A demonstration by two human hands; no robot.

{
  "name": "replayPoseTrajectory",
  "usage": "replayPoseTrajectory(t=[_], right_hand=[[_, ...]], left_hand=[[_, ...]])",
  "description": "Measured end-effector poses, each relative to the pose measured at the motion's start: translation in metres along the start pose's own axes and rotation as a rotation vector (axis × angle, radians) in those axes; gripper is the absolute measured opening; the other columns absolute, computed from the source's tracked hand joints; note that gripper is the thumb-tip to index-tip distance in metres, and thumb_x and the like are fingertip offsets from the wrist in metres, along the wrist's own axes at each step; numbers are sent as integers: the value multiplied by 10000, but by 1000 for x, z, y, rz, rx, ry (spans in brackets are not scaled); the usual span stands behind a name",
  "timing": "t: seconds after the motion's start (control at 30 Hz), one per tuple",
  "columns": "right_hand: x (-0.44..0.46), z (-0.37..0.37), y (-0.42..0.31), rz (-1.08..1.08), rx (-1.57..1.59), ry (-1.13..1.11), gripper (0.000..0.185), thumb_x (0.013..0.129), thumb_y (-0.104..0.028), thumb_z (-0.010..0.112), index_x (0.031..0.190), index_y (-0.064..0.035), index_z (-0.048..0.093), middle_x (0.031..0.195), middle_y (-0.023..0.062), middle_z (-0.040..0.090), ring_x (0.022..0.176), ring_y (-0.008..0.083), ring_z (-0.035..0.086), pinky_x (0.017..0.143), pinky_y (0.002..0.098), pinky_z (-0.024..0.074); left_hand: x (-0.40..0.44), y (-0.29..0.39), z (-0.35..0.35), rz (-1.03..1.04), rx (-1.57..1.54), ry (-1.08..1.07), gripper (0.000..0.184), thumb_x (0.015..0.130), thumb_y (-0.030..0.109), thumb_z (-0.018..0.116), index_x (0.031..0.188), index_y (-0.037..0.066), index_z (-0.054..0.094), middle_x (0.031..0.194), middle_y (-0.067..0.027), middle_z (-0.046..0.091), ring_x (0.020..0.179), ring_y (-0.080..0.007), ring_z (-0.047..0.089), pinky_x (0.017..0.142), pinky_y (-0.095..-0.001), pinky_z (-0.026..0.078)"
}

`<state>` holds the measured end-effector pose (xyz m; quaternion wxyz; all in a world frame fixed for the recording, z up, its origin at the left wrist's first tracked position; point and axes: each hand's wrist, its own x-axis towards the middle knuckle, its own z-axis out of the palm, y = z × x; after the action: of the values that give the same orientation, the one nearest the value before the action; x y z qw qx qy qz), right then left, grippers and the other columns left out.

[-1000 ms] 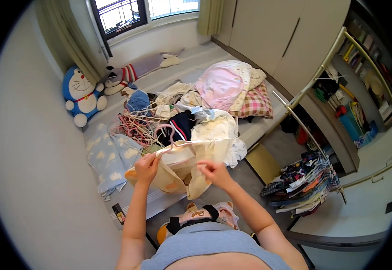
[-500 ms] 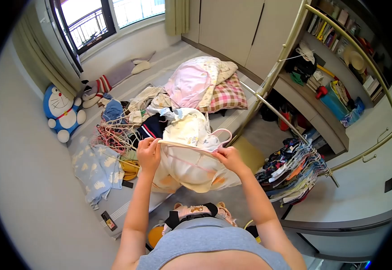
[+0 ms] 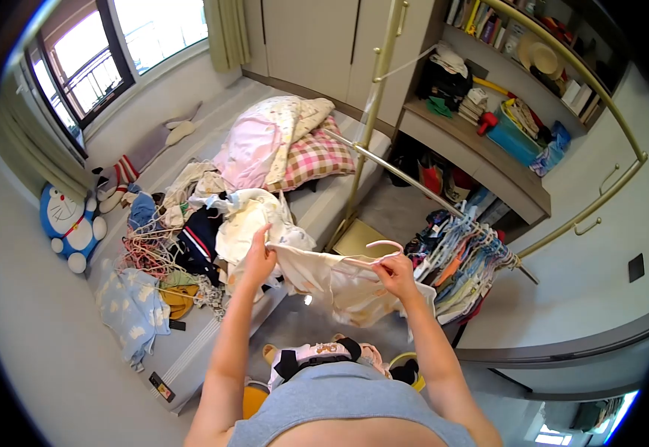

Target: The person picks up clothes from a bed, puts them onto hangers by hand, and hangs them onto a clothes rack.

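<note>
A pale cream garment with faint orange patches (image 3: 332, 289) hangs stretched between my two hands, above the gap beside the bed. My left hand (image 3: 260, 259) pinches its upper left edge. At the upper right edge my right hand (image 3: 396, 277) is closed on the cloth, beside the pink hook of a hanger (image 3: 386, 244); the rest of that hanger is mostly hidden. Just beyond my left hand lies a white and yellow garment (image 3: 246, 227) on the bed. Left of it are a navy garment with a red and white stripe (image 3: 203, 242) and a tangle of hangers (image 3: 145, 252).
A gold clothes rack (image 3: 364, 171) stands on the right, with several garments on hangers (image 3: 458, 264) on its lower bar. On the bed (image 3: 224, 320) are a checked pillow (image 3: 320, 160), a pink quilt (image 3: 250, 145), a blue cloud-print cloth (image 3: 132, 309) and a blue plush toy (image 3: 71, 227).
My view has turned right. Both hands, still gripping the garment, have moved right relative to the bed, and the cloth now hangs off the bedside, away from the white and yellow garment.
</note>
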<state>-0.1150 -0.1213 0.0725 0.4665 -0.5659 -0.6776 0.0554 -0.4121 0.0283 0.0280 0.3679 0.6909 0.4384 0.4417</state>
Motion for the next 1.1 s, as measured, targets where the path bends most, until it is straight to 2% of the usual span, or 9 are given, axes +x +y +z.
replayPoseTrajectory(t=[0.13, 0.27, 0.4, 0.43, 0.53, 0.7, 0.8, 0.93, 1.1], right_hand=[[-11, -45, 22, 83, -51, 88, 99, 748, -134, 654, 730, -36, 650, 603, 78, 580, 543, 227, 540, 535, 322, 410], [-42, -52, 54, 532, 81, 230, 179, 800, -190, 636, 842, -17, 657, 628, 76, 595, 531, 131, 529, 528, 260, 411], [-44, -51, 42, 658, 185, 230, 168, 841, -146, 609, 879, 15, 638, 689, -6, 569, 621, 54, 469, 574, 214, 391], [-42, -42, 41, 676, 239, 302, 173, 839, -152, 611, 880, 14, 639, 682, -7, 568, 614, 55, 466, 568, 216, 389], [-58, -14, 78, 787, 85, 189, 194, 848, -161, 586, 918, 13, 636, 713, 66, 611, 613, 118, 535, 577, 255, 422], [-63, 33, 117, 580, -94, 423, 210, 886, -130, 508, 1023, -9, 611, 802, 112, 638, 711, 184, 609, 652, 279, 463], [-50, 43, 140, 796, 2, 407, 235, 887, -151, 474, 1022, -9, 604, 855, 153, 638, 759, 292, 621, 670, 325, 473], [-22, 57, 189, 893, 397, 524, 231, 913, -100, 461, 1086, -15, 588, 786, 16, 577, 672, 95, 513, 640, 233, 431], [5, 50, 232, 1009, 549, 621, 277, 888, -34, 454, 1149, -67, 539, 861, 3, 577, 788, 73, 501, 737, 214, 402]], left_hand=[[33, -7, 18, -154, 359, -638, 171, 726, 127, 656, 864, 27, 648, 758, -115, 635, 576, -202, 559, 571, -322, 447], [45, -20, 58, 20, 355, -90, 190, 693, 142, 690, 831, 19, 644, 640, -105, 592, 598, -241, 574, 582, -334, 450], [38, -35, 114, 144, 268, -33, 546, 714, 146, 683, 1195, 17, 460, 1065, -198, 515, 841, -308, 571, 740, -354, 471], [38, -40, 125, 123, 280, -104, 654, 731, 138, 661, 1286, 16, 337, 1171, -229, 435, 892, -330, 554, 794, -371, 467], [29, -32, 159, 1, 223, -227, 621, 734, 126, 652, 1272, 14, 362, 1136, -221, 468, 876, -314, 559, 782, -373, 469], [27, -23, 208, -4, 114, -469, 523, 740, 125, 646, 1211, 35, 438, 1087, -178, 516, 833, -266, 570, 757, -360, 473], [40, -18, 234, 23, 64, -599, 452, 755, 142, 643, 1164, 24, 491, 1060, -171, 543, 804, -240, 589, 738, -342, 481], [68, -8, 267, 38, 18, -713, 361, 757, 149, 649, 1084, 29, 558, 1037, -155, 565, 737, -230, 606, 698, -332, 492], [100, 3, 303, 99, -59, -866, 308, 767, 132, 634, 1053, 30, 579, 1038, -149, 569, 674, -223, 610, 652, -317, 498]])
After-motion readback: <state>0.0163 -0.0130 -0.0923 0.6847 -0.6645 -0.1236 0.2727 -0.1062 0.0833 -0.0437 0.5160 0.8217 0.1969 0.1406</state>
